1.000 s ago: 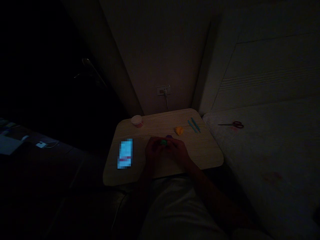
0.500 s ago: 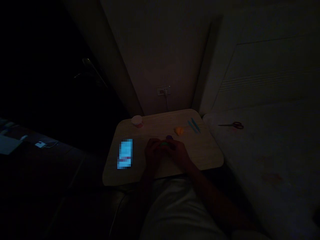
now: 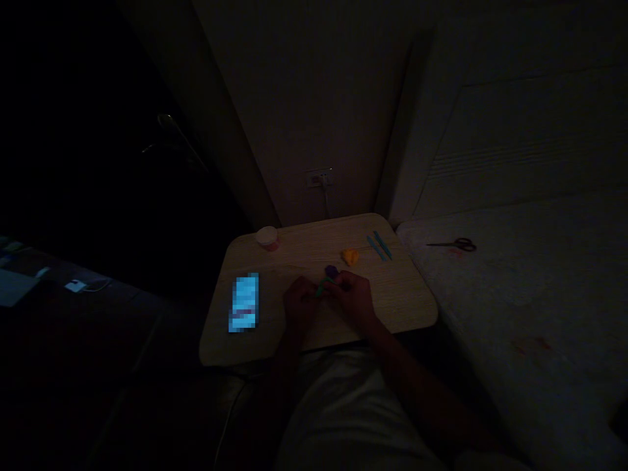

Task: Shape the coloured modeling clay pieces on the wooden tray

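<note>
Over the middle of a small wooden table [image 3: 275,340], my left hand [image 3: 300,301] and my right hand [image 3: 354,296] meet at a green piece of modelling clay [image 3: 324,286]. Fingers of both hands pinch it, one from each side. Just beyond the green piece lies a purple lump of clay [image 3: 331,270], close to my right fingertips. An orange-yellow lump of clay [image 3: 350,256] rests farther back on the tabletop. The dim light hides much of the fingers' detail.
Two thin blue-green tools [image 3: 379,246] lie at the back right. A white-lidded tub [image 3: 267,238] stands at the back left. A glowing, pixelated phone [image 3: 244,302] lies at the left. Scissors [image 3: 456,244] lie on the pale surface beyond the right edge. A wall socket [image 3: 320,177] holds a plug.
My hands have shifted slightly apart, and more of the green clay shows between them, slanting. The purple lump is more exposed.
</note>
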Tool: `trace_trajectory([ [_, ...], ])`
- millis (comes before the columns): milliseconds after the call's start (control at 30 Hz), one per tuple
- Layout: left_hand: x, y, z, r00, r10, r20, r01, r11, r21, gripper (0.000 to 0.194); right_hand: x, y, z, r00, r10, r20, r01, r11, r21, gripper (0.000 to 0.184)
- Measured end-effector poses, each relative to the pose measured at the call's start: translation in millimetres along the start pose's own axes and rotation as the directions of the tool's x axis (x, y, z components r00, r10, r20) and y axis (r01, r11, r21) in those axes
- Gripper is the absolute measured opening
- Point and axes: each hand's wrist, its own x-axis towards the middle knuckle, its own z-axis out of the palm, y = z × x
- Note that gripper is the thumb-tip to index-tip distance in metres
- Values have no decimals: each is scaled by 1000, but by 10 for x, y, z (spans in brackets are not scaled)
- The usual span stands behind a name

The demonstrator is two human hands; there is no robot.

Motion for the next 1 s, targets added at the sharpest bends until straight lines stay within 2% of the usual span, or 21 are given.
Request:
trace_trajectory([
  [100, 16, 4, 0, 998, -55, -21, 53, 995, -79, 36, 13, -10, 21, 998, 59, -19, -57, 995, 86, 38],
  [200, 21, 18, -7, 992, -122, -8, 119, 977, -174, 21, 32, -1, 40, 989, 146, 6, -142, 956, 257, 36],
  [267, 19, 24, -6, 987, -162, 9, 160, 966, -203, 18, 45, 18, 38, 985, 169, 32, -171, 932, 321, 36],
  [367, 13, 19, 12, 967, -253, -26, 241, 943, -230, 20, 55, 44, 19, 991, 117, 60, -131, 936, 326, 35],
  [467, 15, 0, 35, 910, -388, -147, 329, 891, -313, 23, 51, 49, -1, 995, 19, 102, -48, 957, 285, 30],
  [533, 21, -9, 35, 876, -433, -210, 349, 872, -342, 26, 42, 35, -13, 989, -52, 141, 21, 977, 212, 22],
  [600, 24, -5, 18, 888, -410, -207, 343, 892, -293, 22, 30, 9, -22, 975, -127, 184, 102, 985, 139, 16],
  [667, 20, 11, -10, 926, -345, -150, 307, 924, -229, 18, 19, -20, -25, 957, -189, 219, 170, 980, 101, 15],
  [733, 10, 28, -37, 956, -281, -82, 257, 940, -224, 22, 9, -46, -21, 947, -222, 233, 211, 975, 71, 15],
  [833, -5, 28, -50, 975, -223, -6, 213, 942, -259, 35, 0, -69, -7, 963, -190, 190, 187, 982, 32, 15],
  [900, -6, 1, -33, 977, -211, 6, 205, 942, -266, 34, -4, -76, -4, 978, -153, 143, 152, 988, 22, 14],
  [1000, 0, -54, 13, 974, -224, -18, 206, 922, -329, 41, -5, -80, -17, 976, -210, 56, 212, 977, -31, 11],
])
